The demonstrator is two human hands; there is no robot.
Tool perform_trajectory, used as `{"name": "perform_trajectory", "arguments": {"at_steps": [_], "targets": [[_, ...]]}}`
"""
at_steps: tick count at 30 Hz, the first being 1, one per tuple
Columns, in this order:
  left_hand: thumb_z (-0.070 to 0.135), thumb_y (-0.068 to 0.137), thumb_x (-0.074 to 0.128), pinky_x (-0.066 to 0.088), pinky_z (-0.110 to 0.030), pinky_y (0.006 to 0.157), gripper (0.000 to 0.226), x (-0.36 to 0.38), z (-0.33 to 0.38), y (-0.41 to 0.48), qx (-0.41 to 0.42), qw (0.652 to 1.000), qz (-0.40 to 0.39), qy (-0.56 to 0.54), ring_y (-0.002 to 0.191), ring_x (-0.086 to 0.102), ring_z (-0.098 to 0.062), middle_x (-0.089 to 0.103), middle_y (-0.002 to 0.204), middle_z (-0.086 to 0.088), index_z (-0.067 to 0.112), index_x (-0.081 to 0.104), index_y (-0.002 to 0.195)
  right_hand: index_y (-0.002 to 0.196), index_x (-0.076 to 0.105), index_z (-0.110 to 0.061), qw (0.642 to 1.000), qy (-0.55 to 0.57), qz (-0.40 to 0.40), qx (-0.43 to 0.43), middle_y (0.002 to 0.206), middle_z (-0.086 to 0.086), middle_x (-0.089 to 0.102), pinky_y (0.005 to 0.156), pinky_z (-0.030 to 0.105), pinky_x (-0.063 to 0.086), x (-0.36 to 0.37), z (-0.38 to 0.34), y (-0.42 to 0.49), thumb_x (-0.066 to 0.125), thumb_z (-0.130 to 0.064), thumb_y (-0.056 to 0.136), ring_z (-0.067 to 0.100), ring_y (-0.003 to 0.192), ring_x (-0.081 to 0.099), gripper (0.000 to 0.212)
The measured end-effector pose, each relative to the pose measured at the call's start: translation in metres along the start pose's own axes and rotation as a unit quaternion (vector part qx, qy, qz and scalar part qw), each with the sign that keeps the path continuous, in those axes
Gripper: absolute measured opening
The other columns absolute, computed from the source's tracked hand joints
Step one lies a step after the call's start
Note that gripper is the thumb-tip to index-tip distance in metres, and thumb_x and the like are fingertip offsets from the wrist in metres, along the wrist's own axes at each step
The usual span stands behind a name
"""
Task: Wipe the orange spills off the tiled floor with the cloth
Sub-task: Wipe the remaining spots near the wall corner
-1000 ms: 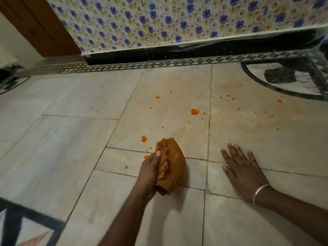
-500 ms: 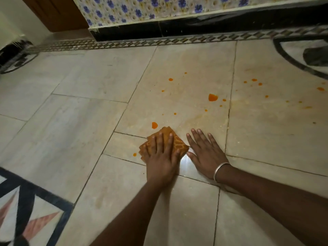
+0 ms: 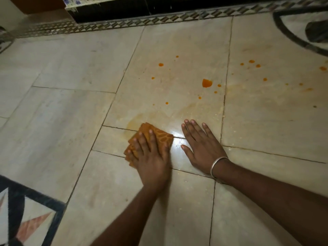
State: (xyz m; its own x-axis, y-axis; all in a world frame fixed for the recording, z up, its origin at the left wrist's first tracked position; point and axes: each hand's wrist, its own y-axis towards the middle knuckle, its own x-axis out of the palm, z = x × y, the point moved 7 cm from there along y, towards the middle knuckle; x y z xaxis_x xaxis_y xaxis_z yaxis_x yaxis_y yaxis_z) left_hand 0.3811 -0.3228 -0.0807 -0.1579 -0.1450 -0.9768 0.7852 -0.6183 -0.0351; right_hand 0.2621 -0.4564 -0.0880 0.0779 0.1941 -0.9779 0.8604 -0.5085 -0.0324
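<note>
A folded orange patterned cloth [image 3: 160,136] lies flat on the pale tiled floor [image 3: 74,110]. My left hand [image 3: 150,157] presses down on it with straight, spread fingers. My right hand [image 3: 202,146], with a silver bangle at the wrist, rests flat on the floor just right of the cloth, fingers straight. Beyond the hands lie orange spills: a large blob [image 3: 207,83], small drops [image 3: 161,64] on the middle tile and more drops [image 3: 251,61] on the right tile. A faint orange smear [image 3: 134,121] shows just left of the cloth.
A patterned border strip [image 3: 159,19] and black skirting [image 3: 113,10] run along the wall at the top. A dark inlaid floor design [image 3: 26,210] sits at the bottom left, another curved inlay [image 3: 291,34] at the top right.
My left hand went from holding the cloth on edge to pressing it flat, then slid it. The drops near the cloth are now a faint smear. My right hand moved in beside the cloth.
</note>
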Motion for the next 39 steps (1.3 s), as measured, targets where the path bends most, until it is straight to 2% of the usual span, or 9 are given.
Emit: {"name": "perform_trajectory", "arguments": {"at_steps": [5, 7, 11, 16, 21, 25, 29, 34, 39], "targets": [[0.06, 0.107, 0.021, -0.002, -0.057, 0.127, 0.066, 0.008, 0.051, 0.047, 0.182, 0.983, -0.026, 0.022, 0.162, -0.005, -0.023, 0.001, 0.176, 0.0, 0.036, 0.007, 0.166, 0.159, 0.011, -0.006, 1.0, 0.014, 0.019, 0.016, 0.168, 0.01, 0.008, 0.126, 0.043, 0.011, -0.001, 0.004, 0.001, 0.016, -0.052, 0.101, 0.022, 0.155, 0.005, 0.074], [0.061, 0.107, 0.018, -0.004, -0.058, 0.127, 0.064, 0.003, 0.045, 0.084, 0.204, 0.977, -0.041, 0.038, 0.162, -0.006, -0.021, -0.001, 0.176, 0.002, 0.038, 0.003, 0.166, 0.159, 0.01, -0.005, 1.0, 0.004, 0.016, 0.016, 0.168, 0.012, 0.008, 0.126, 0.043, 0.012, 0.0, 0.004, 0.0, 0.018, -0.053, 0.101, 0.023, 0.155, 0.006, 0.075], [0.068, 0.102, 0.008, -0.006, -0.062, 0.125, 0.07, -0.013, -0.014, 0.128, 0.105, 0.992, -0.068, 0.014, 0.161, -0.01, -0.022, -0.005, 0.176, -0.001, 0.038, -0.004, 0.165, 0.159, 0.012, -0.005, 1.0, 0.004, 0.02, 0.016, 0.168, 0.012, 0.008, 0.125, 0.044, 0.013, 0.0, 0.004, 0.0, 0.017, -0.053, 0.101, 0.024, 0.155, 0.005, 0.075], [0.063, 0.104, 0.009, -0.003, -0.064, 0.125, 0.071, -0.014, -0.048, 0.053, -0.063, 0.998, -0.007, 0.0, 0.161, -0.001, -0.032, 0.004, 0.175, -0.01, 0.03, 0.003, 0.167, 0.159, 0.011, -0.005, 0.999, -0.002, 0.024, 0.022, 0.168, 0.012, 0.006, 0.125, 0.043, 0.011, 0.001, 0.005, -0.001, 0.018, -0.053, 0.102, 0.023, 0.156, 0.004, 0.075], [0.067, 0.103, 0.009, -0.017, -0.055, 0.124, 0.074, 0.008, 0.029, 0.015, 0.034, 0.999, -0.024, -0.002, 0.161, -0.012, -0.028, -0.007, 0.174, -0.005, 0.032, -0.001, 0.166, 0.158, 0.014, -0.005, 0.999, -0.005, 0.03, 0.02, 0.167, 0.013, 0.011, 0.125, 0.044, 0.014, 0.001, 0.004, 0.0, 0.018, -0.053, 0.102, 0.024, 0.155, 0.008, 0.074], [0.068, 0.103, 0.012, -0.008, -0.06, 0.126, 0.07, 0.0, 0.029, 0.085, 0.126, 0.991, -0.045, 0.028, 0.161, -0.007, -0.025, -0.002, 0.176, -0.003, 0.038, 0.0, 0.165, 0.158, 0.014, -0.004, 1.0, -0.011, 0.024, 0.014, 0.167, 0.014, 0.012, 0.125, 0.045, 0.016, 0.001, 0.004, 0.0, 0.017, -0.053, 0.102, 0.026, 0.155, 0.01, 0.074], [0.074, 0.1, 0.007, -0.009, -0.063, 0.125, 0.075, -0.015, -0.048, 0.116, 0.002, 0.998, -0.06, -0.007, 0.16, -0.013, -0.028, -0.009, 0.175, -0.006, 0.038, -0.007, 0.164, 0.159, 0.009, -0.006, 1.0, -0.007, 0.018, 0.016, 0.168, 0.011, 0.006, 0.126, 0.044, 0.012, 0.003, 0.004, -0.001, 0.012, -0.055, 0.101, 0.024, 0.156, 0.004, 0.076], [0.083, 0.095, 0.012, -0.013, -0.063, 0.124, 0.09, -0.026, -0.106, 0.054, -0.113, 0.992, -0.057, -0.019, 0.159, -0.016, -0.038, -0.015, 0.172, -0.018, 0.032, -0.018, 0.163, 0.159, 0.009, -0.006, 1.0, -0.004, 0.025, 0.018, 0.168, 0.011, 0.006, 0.125, 0.044, 0.012, 0.001, 0.005, -0.002, 0.009, -0.056, 0.101, 0.024, 0.156, 0.005, 0.077], [0.063, 0.1, 0.012, 0.009, -0.063, 0.126, 0.083, -0.017, -0.065, -0.017, -0.129, 0.988, -0.078, 0.045, 0.156, 0.015, -0.048, 0.015, 0.168, -0.032, 0.014, 0.006, 0.167, 0.159, 0.013, -0.005, 0.999, -0.014, 0.029, 0.021, 0.167, 0.012, 0.01, 0.124, 0.042, 0.008, 0.004, 0.006, -0.003, 0.011, -0.055, 0.101, 0.024, 0.155, 0.008, 0.077]]}}
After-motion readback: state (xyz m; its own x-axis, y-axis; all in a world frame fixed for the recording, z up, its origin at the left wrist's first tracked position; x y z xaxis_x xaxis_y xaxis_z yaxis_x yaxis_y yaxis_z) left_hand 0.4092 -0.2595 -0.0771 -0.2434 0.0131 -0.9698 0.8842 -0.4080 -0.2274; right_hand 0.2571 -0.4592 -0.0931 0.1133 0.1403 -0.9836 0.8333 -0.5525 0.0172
